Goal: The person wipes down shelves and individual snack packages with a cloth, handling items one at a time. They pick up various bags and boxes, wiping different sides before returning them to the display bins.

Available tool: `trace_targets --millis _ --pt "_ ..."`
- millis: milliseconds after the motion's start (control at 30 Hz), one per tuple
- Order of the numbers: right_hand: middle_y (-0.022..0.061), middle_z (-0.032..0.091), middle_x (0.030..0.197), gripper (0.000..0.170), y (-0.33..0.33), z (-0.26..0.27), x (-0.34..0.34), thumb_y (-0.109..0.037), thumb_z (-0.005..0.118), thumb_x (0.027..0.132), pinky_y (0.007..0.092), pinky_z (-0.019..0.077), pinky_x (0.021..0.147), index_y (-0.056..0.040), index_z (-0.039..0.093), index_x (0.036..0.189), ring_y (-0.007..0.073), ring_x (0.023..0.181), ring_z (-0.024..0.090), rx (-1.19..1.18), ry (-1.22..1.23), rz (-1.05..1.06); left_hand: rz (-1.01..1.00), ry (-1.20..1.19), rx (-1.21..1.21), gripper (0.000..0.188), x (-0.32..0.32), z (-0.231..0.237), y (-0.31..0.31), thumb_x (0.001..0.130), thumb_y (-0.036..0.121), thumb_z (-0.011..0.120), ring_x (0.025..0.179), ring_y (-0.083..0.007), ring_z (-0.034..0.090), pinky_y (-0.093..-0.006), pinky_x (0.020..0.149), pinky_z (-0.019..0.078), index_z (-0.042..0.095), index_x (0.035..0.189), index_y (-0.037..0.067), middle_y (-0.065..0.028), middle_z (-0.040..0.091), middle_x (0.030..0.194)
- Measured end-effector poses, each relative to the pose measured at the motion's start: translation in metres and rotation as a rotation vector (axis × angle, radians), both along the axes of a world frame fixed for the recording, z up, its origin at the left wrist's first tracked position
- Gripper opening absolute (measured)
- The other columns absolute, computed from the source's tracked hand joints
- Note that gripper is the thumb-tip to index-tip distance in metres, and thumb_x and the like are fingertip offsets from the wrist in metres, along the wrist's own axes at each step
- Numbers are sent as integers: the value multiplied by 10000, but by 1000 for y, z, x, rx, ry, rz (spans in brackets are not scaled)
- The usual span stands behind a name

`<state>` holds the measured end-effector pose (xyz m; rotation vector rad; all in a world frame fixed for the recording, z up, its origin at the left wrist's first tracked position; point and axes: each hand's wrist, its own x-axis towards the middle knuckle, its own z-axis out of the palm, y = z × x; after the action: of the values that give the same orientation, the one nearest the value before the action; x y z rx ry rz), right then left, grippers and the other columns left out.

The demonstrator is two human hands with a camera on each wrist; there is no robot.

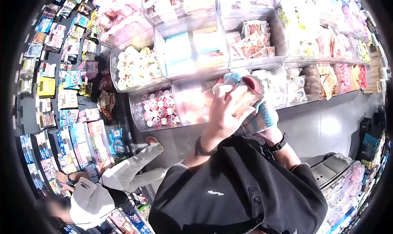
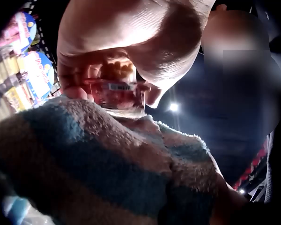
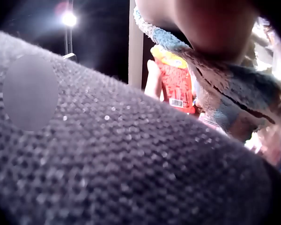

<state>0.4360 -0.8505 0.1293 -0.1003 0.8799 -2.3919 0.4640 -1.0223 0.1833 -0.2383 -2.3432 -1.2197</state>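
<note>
The left hand (image 1: pixel 226 116) and the right hand (image 1: pixel 271 131) are close together right of the middle of the head view. In the left wrist view, the left hand comes down from the top with thumb and fingers pinching a red packet (image 3: pixel 176 84). Its barcode faces the camera, and a striped cloth (image 1: pixel 264 117) in blue and white lies just below it. The right hand grips this cloth, which is bunched about it and hides most of its fingers. The right wrist view has the red packet near the upper middle, beside the cloth.

Beyond the hands, clear bins (image 1: pixel 254 64) of wrapped goods span the top of the head view. Small red-and-white cups (image 1: pixel 159 107) fill one left of the hands, and brown packets (image 1: pixel 256 39) lie in one above them. At lower left, another person (image 1: pixel 91 201) in a white top bends beside shelves of bright packages (image 1: pixel 80 138).
</note>
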Motion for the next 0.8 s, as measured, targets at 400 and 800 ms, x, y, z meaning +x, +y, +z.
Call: trace_targets --millis 400,800 --pt "105 457 1302 498 -20 56 -7 -365 393 966 305 373 980 -45 348 1345 179 1147 466 -94 -246 -89 84 157 -243 408 3 10 11 697 103 748 847 -283 501 -414 771 439 609 1078 137 -105 518 923" --pt "169 568 1049 357 -15 -9 13 -118 536 852 297 479 694 32 492 1173 245 792 588 702 212 -374 34 153 -100 404 7 15 18 682 74 753 808 -286 520 -379 705 463 585 1049 82 -126 536 915"
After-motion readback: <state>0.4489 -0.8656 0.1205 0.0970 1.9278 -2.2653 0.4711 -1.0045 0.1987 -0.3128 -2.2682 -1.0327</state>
